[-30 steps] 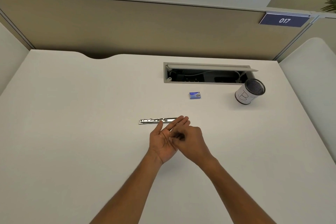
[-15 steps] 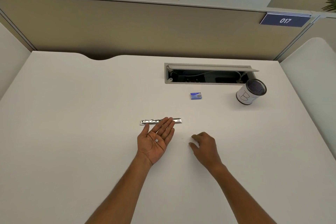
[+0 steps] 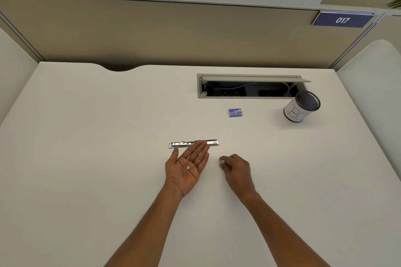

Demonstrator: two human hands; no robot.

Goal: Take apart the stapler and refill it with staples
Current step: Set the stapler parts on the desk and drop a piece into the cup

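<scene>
A long silver metal stapler part (image 3: 182, 143) lies flat on the white desk (image 3: 86, 158), running left to right. My left hand (image 3: 186, 169) is palm up just in front of it, fingers straight, fingertips overlapping the strip's right half. A small silver bit of staples (image 3: 188, 167) rests in that palm. My right hand (image 3: 235, 170) hovers palm down to the right, fingers loosely curled and holding nothing that I can see. A small blue staple box (image 3: 235, 112) sits further back on the desk.
An open cable tray (image 3: 249, 88) is set into the desk at the back. A mesh pen cup (image 3: 300, 107) with a white label stands at its right end. A beige partition (image 3: 152, 32) closes off the far edge.
My right hand pulled away from my left palm and moved right, leaving the small staple bit in the open palm. Since half a second ago almost nothing has moved.
</scene>
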